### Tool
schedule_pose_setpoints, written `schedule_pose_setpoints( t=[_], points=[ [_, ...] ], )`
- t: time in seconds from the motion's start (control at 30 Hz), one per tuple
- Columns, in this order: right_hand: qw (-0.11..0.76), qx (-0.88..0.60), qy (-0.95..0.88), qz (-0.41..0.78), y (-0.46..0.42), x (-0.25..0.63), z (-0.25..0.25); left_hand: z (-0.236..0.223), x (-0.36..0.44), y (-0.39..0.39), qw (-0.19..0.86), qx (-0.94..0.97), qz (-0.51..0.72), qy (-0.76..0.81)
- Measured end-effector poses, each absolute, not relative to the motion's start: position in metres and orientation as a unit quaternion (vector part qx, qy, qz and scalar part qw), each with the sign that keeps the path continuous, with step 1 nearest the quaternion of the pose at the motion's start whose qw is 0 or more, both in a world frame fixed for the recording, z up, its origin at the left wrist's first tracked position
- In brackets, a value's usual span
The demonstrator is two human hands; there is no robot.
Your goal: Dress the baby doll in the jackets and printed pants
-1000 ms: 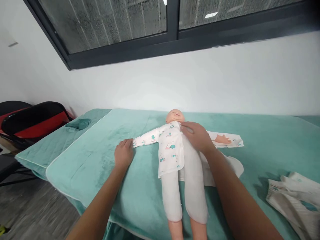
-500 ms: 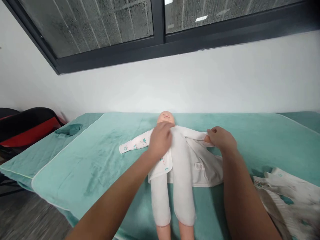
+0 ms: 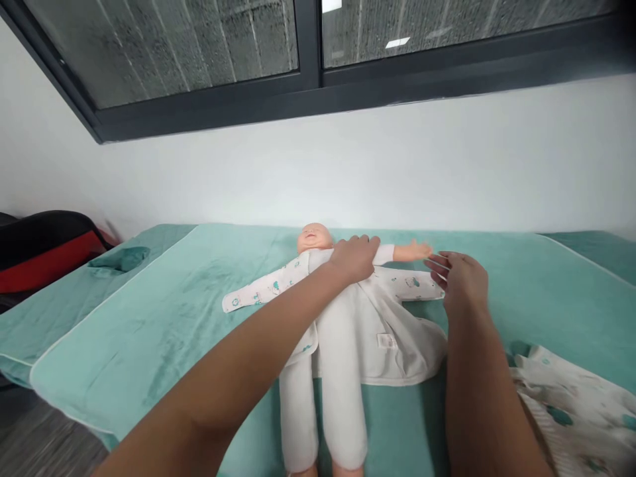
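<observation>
A baby doll (image 3: 342, 371) in white clothes lies on its back, with its head toward the wall. One of its sleeves is stretched out to the left. My left hand (image 3: 355, 258) is closed round the doll's upper arm near the shoulder. From a white inner sleeve, the doll's bare forearm (image 3: 411, 252) sticks out to the right. Just beyond its fingers is my right hand (image 3: 462, 278), fingers apart, close to the cuff of a printed jacket sleeve (image 3: 412, 283). The open jacket half (image 3: 412, 351) lies spread beside the doll, its label showing.
A green padded mat (image 3: 163, 331) covers the bed. Printed baby clothing (image 3: 586, 404) lies in a heap at the lower right. A black and red chair (image 3: 50, 255) stands at the left. Behind the bed are a white wall (image 3: 397, 172) and a dark-framed window (image 3: 248, 99).
My left hand has shifted right from the doll's neck to its upper arm. The doll's forearm now lies bare above the printed sleeve, and my right hand's fingers have opened.
</observation>
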State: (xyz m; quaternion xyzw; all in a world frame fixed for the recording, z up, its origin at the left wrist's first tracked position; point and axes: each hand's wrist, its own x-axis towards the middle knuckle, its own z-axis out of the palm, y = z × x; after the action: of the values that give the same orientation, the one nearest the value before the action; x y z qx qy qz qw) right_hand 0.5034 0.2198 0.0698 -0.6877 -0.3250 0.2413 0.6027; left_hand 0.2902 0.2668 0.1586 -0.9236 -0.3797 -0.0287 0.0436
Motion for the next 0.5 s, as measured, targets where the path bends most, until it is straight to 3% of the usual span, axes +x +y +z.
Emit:
schedule_pose_setpoints(
  t=[0.07, 0.17, 0.27, 0.37, 0.5],
  points=[
    [0.586, -0.688, -0.322, 0.283, 0.220, 0.491, 0.073, 0.171, 0.280, 0.265, 0.049, -0.915, -0.061, -0.396],
    [0.424, -0.721, -0.435, 0.333, 0.221, 0.465, 0.076, 0.180, 0.269, 0.258, 0.084, -0.920, -0.065, -0.378],
    [0.299, -0.733, -0.537, 0.291, 0.220, 0.446, 0.076, 0.179, 0.265, 0.252, 0.123, -0.931, -0.043, -0.342],
    [0.285, -0.719, -0.580, 0.257, 0.218, 0.446, 0.075, 0.180, 0.262, 0.250, 0.119, -0.937, -0.019, -0.329],
    [0.332, -0.705, -0.565, 0.270, 0.213, 0.461, 0.079, 0.187, 0.255, 0.255, 0.098, -0.943, 0.028, -0.317]
  ],
)
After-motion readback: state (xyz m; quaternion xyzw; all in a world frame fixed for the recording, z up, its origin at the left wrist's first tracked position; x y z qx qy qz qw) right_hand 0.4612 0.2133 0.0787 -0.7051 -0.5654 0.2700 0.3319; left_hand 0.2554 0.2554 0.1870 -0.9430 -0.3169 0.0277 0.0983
